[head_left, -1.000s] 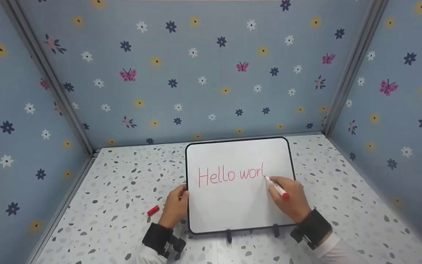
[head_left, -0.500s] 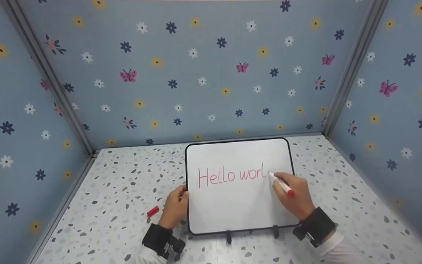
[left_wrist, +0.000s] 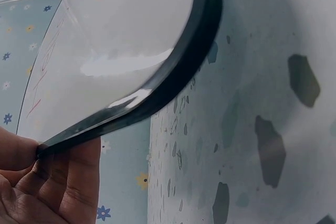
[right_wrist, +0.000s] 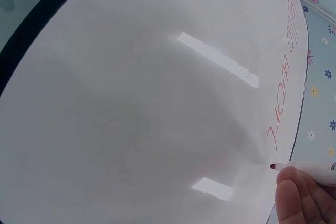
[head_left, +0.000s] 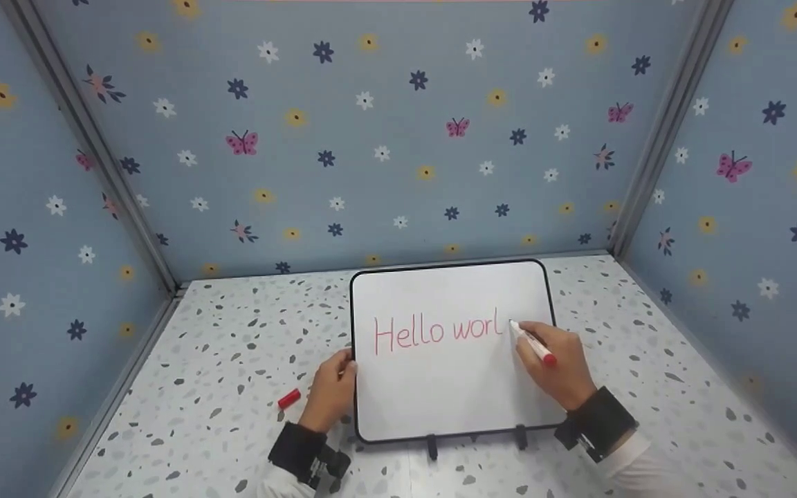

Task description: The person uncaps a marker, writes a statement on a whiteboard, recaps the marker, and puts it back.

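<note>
A whiteboard point(head_left: 440, 394) with a black frame leans back on small black feet. "Hello worl" is written across it in red letters point(head_left: 409, 332). My left hand point(head_left: 330, 394) grips the board's left edge, thumb in front and fingers behind, as the left wrist view shows at the black frame point(left_wrist: 173, 77). Between the fingertips of my right hand point(head_left: 559, 363) is a white marker point(head_left: 531, 342) with a red end. Its red tip point(right_wrist: 273, 167) is right at the board's surface, just past the last letter in the right wrist view.
A red marker cap point(head_left: 289, 399) lies on the speckled tabletop point(head_left: 232, 339), left of my left hand. Two black feet point(head_left: 432, 446) stick out under the board's lower edge. Blue flowered panels point(head_left: 398, 138) enclose the table at the back and both sides.
My right hand has moved the marker slightly right and up, from the foot of the "l" to a spot beside it. The left hand and the board have stayed in place.
</note>
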`<state>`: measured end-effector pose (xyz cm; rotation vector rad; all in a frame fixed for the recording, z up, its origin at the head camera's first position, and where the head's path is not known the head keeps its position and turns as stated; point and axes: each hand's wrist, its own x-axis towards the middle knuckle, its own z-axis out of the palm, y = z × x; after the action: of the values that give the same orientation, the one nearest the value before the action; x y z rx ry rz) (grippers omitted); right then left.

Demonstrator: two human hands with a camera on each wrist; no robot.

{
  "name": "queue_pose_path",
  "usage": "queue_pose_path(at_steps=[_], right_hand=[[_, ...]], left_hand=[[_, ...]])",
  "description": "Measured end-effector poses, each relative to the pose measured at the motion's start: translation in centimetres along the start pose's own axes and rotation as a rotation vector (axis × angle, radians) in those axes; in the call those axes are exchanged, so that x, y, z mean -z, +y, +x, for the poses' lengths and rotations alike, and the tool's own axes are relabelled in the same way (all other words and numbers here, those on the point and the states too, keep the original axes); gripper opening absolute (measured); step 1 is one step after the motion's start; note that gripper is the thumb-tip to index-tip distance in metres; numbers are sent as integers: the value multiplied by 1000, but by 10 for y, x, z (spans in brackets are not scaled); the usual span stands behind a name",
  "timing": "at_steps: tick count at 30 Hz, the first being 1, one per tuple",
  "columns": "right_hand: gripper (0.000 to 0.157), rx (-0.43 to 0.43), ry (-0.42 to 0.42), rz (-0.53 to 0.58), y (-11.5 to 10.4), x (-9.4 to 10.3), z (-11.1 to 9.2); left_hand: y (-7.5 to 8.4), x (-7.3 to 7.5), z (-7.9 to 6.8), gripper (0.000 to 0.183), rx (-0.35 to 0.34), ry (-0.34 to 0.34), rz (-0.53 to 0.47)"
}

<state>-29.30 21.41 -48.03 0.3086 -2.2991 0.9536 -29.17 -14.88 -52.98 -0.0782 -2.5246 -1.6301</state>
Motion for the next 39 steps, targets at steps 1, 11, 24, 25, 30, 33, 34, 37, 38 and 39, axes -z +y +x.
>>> queue_pose_path(at_steps=[1, 11, 24, 25, 30, 33, 34, 37, 38, 39], right_hand=[[22, -1, -3, 1, 0, 0, 0], [22, 17, 2, -2, 2, -3, 1], [21, 75, -15, -20, -1, -7, 2], [21, 82, -15, -19, -1, -7, 2], [20, 87, -35, -13, -1, -5, -2], [19, 79, -43, -12, -1, -5, -4], [19, 79, -42, -14, -1, -4, -5], [19, 83, -33, -17, 0, -3, -6], [18, 85, -28, -20, 0, -3, -7], [18, 85, -25, -22, 1, -2, -7]], left_hand=[[-1, 0, 0, 37, -3, -1, 1], [4, 1, 0, 37, -8, 2, 3], [0, 1, 0, 35, -24, -12, -8], [0, 1, -1, 35, -24, -12, -7], [1, 1, -1, 36, -4, -12, -6], [1, 1, 0, 36, -3, -11, -4], [1, 1, 0, 36, -4, -11, -3], [1, 0, 0, 37, -8, -9, -4], [1, 0, 0, 37, -8, -8, -5], [1, 0, 0, 37, -10, -7, -6]])
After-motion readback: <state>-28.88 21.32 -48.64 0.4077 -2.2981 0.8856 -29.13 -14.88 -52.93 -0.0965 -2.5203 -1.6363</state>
